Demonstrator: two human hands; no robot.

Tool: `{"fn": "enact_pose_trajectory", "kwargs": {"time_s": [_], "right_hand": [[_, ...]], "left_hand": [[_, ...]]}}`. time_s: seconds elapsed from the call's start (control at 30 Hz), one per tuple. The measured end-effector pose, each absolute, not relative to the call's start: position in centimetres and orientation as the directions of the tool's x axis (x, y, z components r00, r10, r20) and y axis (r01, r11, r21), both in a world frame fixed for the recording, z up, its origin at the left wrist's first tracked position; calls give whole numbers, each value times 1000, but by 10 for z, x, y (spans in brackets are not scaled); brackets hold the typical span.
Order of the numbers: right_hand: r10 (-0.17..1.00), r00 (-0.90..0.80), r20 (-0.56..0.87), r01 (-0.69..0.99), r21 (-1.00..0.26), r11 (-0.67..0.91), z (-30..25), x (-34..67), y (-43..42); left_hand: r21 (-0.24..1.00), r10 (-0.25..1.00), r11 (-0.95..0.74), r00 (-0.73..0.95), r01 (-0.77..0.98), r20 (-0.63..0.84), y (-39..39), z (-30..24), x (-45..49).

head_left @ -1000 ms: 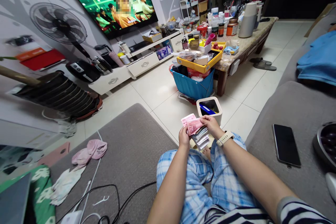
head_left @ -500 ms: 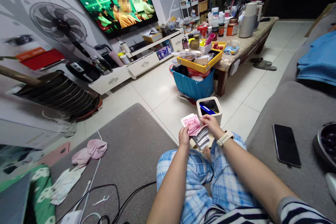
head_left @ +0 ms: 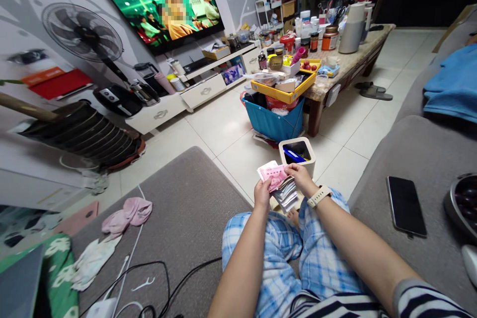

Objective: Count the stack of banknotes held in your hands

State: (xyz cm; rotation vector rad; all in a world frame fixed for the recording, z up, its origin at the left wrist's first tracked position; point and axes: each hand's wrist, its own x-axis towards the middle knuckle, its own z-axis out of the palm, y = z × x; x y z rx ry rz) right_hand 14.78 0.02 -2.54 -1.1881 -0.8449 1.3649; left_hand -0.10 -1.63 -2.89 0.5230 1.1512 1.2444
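Head view: pink paper banknotes (head_left: pixel 271 173) between your hands, long axis slanting; left hand (head_left: pixel 262 195), right hand (head_left: pixel 301 179) both grasping.

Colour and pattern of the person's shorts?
Light blue and white plaid on the shorts; shows best in the head view, the only one.

A grey fabric sofa (head_left: pixel 413 149) carries a black smartphone (head_left: pixel 406 206) and a steel bowl (head_left: pixel 461 206).

Matt paper banknotes (head_left: pixel 272 174), rough cloth sofa (head_left: pixel 421 159)
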Motion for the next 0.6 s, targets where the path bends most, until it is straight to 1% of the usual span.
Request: {"fn": "enact_pose_trajectory", "kwargs": {"time_s": [0.17, 0.4, 0.6], "right_hand": [[980, 77, -183, -269, -950, -157, -25, 148, 0], [977, 83, -199, -261, -950, -172, -24, 148, -1], [975, 83, -205, -275, -945, -176, -20, 147, -1]], "left_hand": [[827, 912, 306, -103, -472, -397, -16, -28, 0], [779, 869, 325, -157, -536, -470, -13, -29, 1], [781, 866, 313, -175, -541, -468, -13, -29, 1]]}}
